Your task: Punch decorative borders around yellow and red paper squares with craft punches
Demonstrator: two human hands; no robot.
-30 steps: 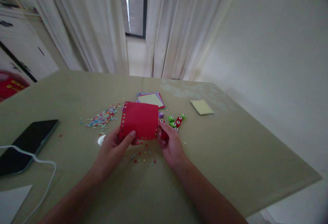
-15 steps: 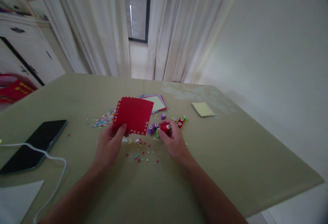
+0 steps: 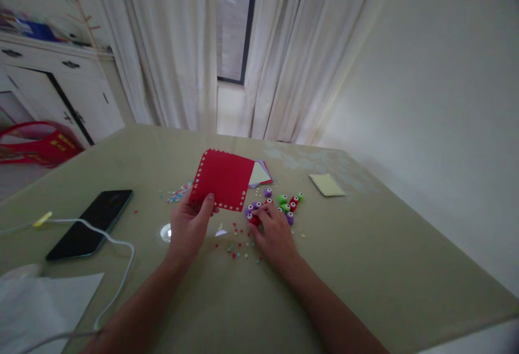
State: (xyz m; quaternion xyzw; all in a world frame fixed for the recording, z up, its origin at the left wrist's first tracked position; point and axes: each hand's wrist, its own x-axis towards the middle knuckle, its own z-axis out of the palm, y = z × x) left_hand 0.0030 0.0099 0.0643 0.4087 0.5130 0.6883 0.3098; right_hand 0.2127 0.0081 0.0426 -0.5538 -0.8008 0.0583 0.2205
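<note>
My left hand [image 3: 191,221] pinches a square sheet of red paper [image 3: 225,178] by its lower left, thumb on top. Small punched shapes line the sheet's left and lower edges; it is held tilted above the table. My right hand [image 3: 275,235] is at a cluster of small paper punches, thumb and fingers closed around a red paper punch [image 3: 252,219] low at the tabletop. Purple punches [image 3: 268,192], green punches [image 3: 283,199] and other red punches [image 3: 294,201] stand close by, some partly hidden by my fingers.
Tiny punched bits [image 3: 239,246] lie scattered before the hands, with a bigger pile [image 3: 178,193] behind the left one. Stacked paper squares [image 3: 259,173] and a cream punched square [image 3: 327,185] lie farther back. At left are a phone [image 3: 91,224], white cable [image 3: 121,243] and white paper [image 3: 77,294].
My right hand has lowered the red punch from a tilted hold to the tabletop among the others. The red sheet stays in my left hand. The camera view has shifted.
</note>
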